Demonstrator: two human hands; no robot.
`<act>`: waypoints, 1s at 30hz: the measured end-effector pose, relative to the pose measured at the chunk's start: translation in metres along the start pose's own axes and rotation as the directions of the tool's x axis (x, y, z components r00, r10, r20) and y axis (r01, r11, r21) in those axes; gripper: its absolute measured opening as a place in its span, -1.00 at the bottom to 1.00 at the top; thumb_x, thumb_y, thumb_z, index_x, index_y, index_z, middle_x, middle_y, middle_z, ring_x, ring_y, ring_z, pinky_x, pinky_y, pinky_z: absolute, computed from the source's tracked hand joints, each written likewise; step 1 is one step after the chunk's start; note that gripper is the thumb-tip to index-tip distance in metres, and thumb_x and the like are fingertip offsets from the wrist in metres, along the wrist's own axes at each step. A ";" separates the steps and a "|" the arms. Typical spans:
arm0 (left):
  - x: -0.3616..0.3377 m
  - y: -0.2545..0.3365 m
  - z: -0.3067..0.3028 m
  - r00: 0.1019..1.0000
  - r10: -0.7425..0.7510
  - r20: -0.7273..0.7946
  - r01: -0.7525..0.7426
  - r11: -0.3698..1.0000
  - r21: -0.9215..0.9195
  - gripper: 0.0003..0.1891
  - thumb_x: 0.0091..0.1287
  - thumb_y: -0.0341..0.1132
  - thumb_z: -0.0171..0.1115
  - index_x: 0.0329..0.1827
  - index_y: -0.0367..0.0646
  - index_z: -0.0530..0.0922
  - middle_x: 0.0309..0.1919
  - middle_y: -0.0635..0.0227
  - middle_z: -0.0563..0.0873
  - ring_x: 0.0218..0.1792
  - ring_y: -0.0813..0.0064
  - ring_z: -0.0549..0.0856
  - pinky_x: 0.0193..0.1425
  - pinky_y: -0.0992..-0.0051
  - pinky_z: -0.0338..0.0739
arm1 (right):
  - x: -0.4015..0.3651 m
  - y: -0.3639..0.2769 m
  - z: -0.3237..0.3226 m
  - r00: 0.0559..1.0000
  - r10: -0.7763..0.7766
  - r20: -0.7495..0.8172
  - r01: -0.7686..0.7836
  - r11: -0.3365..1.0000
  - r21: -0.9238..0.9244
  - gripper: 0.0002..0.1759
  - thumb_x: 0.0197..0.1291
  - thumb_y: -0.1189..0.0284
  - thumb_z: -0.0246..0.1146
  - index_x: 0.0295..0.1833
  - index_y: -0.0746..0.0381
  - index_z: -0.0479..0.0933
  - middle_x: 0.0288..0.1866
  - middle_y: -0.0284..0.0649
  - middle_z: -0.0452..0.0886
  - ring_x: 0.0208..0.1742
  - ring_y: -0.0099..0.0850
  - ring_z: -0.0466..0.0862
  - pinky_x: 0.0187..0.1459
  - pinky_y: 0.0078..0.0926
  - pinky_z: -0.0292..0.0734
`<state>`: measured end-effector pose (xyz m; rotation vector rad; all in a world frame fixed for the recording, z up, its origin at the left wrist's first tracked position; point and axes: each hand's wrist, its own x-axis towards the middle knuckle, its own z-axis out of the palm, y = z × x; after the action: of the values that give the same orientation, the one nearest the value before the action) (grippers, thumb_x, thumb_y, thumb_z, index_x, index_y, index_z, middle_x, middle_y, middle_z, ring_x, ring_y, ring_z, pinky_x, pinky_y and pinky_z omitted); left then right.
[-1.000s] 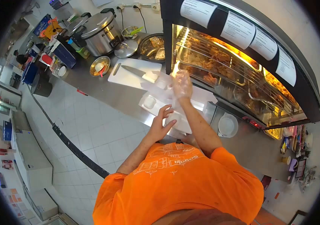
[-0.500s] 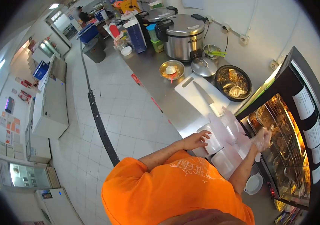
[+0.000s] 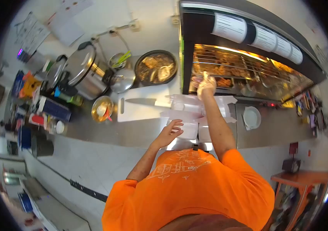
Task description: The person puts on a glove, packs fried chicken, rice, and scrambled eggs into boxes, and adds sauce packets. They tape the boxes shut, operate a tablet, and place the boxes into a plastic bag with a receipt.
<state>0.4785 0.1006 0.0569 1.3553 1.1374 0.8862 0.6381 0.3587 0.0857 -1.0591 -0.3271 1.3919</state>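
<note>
My right hand (image 3: pixel 206 86), in a clear glove, reaches to the front of the lit food warmer (image 3: pixel 248 71), near a tray of browned food (image 3: pixel 224 82). Its fingers look bent around something small and pale that blur hides. My bare left hand (image 3: pixel 169 133) hovers over the near white open container (image 3: pixel 188 131), fingers apart and nothing in them. More white containers (image 3: pixel 186 104) stand open below the warmer. To their left a knife (image 3: pixel 148 102) lies on a white cutting board (image 3: pixel 137 111).
Behind the board stand a black pan (image 3: pixel 156 67), a metal lid (image 3: pixel 122 80) and a large cooker (image 3: pixel 85 71). A metal bowl (image 3: pixel 102 109) sits left of the board. A white round dish (image 3: pixel 251 118) lies on the right. The counter's front edge (image 3: pixel 141 144) runs before me.
The view has swung to the right, toward the warmer. My right hand has reached further toward the warmer's trays. My left hand remains over the containers with its fingers apart.
</note>
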 end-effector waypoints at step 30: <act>0.090 0.011 0.119 0.771 -0.293 -0.565 -0.050 0.857 -0.513 -0.64 0.45 -0.20 0.23 0.22 -0.10 0.45 0.15 0.30 0.58 0.15 0.40 0.58 0.20 0.33 0.46 | 0.007 -0.134 -0.016 0.919 0.052 0.390 0.386 -0.304 -0.871 0.03 0.05 -0.22 0.23 0.44 0.36 0.33 0.11 0.11 0.67 0.15 -0.03 0.66 0.21 -0.18 0.53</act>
<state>0.6171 0.1556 0.0446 0.5278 1.3428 1.4825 0.7363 0.3801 0.1753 -1.9964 -2.1716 0.6261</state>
